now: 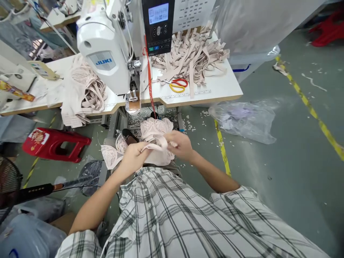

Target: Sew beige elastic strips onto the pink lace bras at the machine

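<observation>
Both my hands are closed on a pale pink lace garment piece (156,130) held over my lap, below the table's front edge. My left hand (133,156) pinches a pink strap at the piece's left side. My right hand (180,144) grips the same strap and lace on the right. More lace hangs to the left of my left hand. In front stands a white Juki sewing machine (106,46) with its needle area just above the piece.
On the white table (220,91) lie a heap of pink straps (192,53), red and yellow scissors (177,85) and a stack of lace pieces (86,89). A red stool (53,143), a fan and plastic bags (244,118) sit on the floor.
</observation>
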Demonstrator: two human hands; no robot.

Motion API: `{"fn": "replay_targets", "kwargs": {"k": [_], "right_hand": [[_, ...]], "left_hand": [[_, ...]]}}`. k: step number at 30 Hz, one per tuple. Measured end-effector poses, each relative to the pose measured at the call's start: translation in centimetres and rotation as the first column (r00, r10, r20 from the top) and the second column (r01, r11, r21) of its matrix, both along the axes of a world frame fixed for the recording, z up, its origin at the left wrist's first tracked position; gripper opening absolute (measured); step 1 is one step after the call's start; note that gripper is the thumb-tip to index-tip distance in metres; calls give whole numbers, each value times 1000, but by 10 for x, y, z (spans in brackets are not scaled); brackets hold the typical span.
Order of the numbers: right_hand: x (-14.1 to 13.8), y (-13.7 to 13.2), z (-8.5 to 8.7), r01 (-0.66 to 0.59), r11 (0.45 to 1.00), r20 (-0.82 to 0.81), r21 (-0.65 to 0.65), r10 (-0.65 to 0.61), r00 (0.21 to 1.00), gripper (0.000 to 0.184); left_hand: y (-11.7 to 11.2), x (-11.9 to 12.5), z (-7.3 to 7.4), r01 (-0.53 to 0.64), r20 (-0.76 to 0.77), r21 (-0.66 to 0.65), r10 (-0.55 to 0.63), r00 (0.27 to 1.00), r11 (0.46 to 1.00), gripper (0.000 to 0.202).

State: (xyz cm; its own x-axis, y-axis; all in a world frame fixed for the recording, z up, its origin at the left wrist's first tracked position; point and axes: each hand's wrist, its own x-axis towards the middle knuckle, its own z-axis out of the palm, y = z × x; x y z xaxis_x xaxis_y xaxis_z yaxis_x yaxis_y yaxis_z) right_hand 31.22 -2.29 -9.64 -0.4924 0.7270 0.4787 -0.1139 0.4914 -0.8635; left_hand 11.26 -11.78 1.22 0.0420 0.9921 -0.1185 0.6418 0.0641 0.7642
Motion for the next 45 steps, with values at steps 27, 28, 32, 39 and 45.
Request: {"fn": "replay_targets", "kwargs": {"k": [27, 28, 32, 39, 45], "right_hand": [[-104, 13, -48, -215, 577, -219, -788, 64, 974, 41], [-101, 11, -40, -173, 628, -185, -758, 47, 982, 38], [-97, -1, -14, -45, 759, -57, -649, 10, 998, 32], [-98, -9, 1, 59, 811, 118, -582, 12, 993, 24], [-105, 0, 2, 85, 788, 171, -609, 26, 985, 30]], "left_hand": [[-13, -201, -47, -394, -187, -278, 353, 917, 876, 62], [-3, -195, -57, -371, -211, -236, 325, 922, 898, 66], [34, -146, -86, 35, 47, -161, -28, 999, 986, 70], [60, -105, -88, 254, 268, -150, -208, 941, 956, 41], [64, -114, -90, 206, 381, -185, -123, 916, 961, 34]]}}
